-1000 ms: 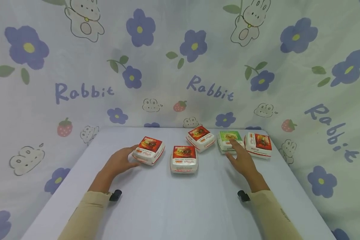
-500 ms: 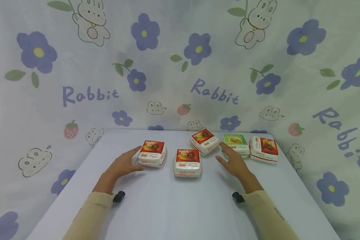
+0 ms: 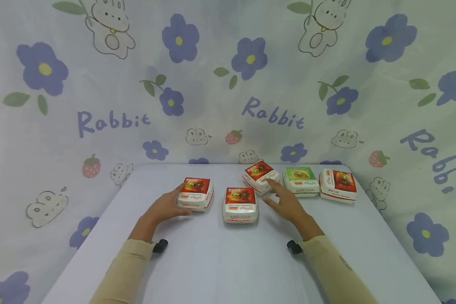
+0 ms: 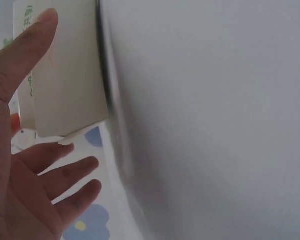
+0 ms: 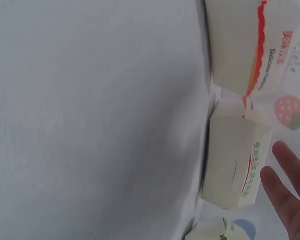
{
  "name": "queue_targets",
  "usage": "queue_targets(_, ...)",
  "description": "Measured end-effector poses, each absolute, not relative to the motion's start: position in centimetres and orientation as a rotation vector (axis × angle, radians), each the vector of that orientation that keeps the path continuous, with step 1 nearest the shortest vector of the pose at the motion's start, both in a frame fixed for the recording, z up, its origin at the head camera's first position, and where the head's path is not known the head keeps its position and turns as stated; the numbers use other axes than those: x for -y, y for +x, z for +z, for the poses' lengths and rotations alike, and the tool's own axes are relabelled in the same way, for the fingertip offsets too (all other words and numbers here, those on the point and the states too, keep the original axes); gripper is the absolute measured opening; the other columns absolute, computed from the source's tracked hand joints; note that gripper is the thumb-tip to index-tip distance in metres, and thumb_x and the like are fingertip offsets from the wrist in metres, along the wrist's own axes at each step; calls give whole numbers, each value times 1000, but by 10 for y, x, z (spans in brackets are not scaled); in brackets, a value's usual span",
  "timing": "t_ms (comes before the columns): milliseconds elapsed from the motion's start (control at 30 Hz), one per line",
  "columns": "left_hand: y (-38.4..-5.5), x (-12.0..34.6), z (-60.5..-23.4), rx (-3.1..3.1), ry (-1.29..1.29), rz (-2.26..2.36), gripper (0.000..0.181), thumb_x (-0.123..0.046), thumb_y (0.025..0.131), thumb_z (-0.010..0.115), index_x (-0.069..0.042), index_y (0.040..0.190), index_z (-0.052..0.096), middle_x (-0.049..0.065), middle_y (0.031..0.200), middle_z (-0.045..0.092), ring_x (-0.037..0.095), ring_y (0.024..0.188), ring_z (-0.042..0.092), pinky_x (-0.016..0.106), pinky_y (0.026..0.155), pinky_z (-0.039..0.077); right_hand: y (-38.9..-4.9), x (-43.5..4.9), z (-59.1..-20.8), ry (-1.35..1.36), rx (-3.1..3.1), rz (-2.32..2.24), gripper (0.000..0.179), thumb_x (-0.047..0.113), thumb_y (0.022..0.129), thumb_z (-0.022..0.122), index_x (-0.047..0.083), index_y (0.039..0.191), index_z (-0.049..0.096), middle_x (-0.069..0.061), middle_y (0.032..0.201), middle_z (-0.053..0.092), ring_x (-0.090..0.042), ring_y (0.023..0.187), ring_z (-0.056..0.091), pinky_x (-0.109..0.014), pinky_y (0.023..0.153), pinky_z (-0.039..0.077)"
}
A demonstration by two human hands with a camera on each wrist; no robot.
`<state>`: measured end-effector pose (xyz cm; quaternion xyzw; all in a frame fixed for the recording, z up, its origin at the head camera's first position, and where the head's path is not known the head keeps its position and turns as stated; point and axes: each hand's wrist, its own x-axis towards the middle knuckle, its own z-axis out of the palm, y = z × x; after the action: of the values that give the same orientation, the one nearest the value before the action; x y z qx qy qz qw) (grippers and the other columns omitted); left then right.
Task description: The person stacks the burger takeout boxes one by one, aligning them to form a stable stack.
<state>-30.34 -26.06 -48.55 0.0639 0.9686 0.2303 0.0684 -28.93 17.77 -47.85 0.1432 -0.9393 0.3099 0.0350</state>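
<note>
In the head view, my left hand (image 3: pixel 165 208) is at the left burger box (image 3: pixel 195 193), white with a red top, which stands flat on the table. The left wrist view shows the thumb (image 4: pixel 32 50) across that box's (image 4: pixel 72 65) side, with the other fingers spread loosely below; whether they touch it is unclear. My right hand (image 3: pixel 287 205) reaches with loose, spread fingers toward the angled red-topped burger box (image 3: pixel 258 171) at the back. A fingertip overlaps its near corner; contact cannot be told. Another red-topped box (image 3: pixel 240 207) sits between the hands.
Right of the angled box stand a green-topped burger box (image 3: pixel 301 177) and another red-topped box (image 3: pixel 338 185) near the right table edge. The white table (image 3: pixel 228 261) meets a printed curtain (image 3: pixel 209 101) behind. Each wrist wears a small black camera (image 3: pixel 160 245).
My right hand has moved left, from the green-topped box to the angled red-topped one. The left box, earlier turned askew in my left hand, now stands squarer on the table.
</note>
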Motion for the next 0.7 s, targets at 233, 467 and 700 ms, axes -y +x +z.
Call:
queue_targets(233, -307, 260, -485, -2939, 145, 679, 126, -74, 58, 77, -31, 157, 13, 26, 145, 42, 51, 129, 39, 69, 97, 35, -288, -165, -477, 512, 2986, 1014, 94, 65, 79, 68, 35, 156, 22, -6, 141, 51, -33, 120, 54, -61, 95, 43)
queue_targets(467, -310, 258, -490, -2935, 167, 661, 125, -78, 58, 74, -32, 157, 13, 29, 142, 43, 51, 124, 44, 67, 95, 38, -286, -159, -482, 609, 3086, 1043, 114, 73, 63, 75, 39, 156, 17, 9, 162, 12, -25, 130, 47, -58, 107, 32)
queue_targets(700, -311, 256, -492, -2911, 142, 726, 124, -76, 56, 76, -36, 157, 15, 29, 142, 43, 51, 126, 41, 68, 96, 36, -284, -154, -487, 711, 3076, 992, 119, 67, 63, 80, 34, 157, 15, 8, 162, 3, -26, 139, 34, -57, 109, 28)
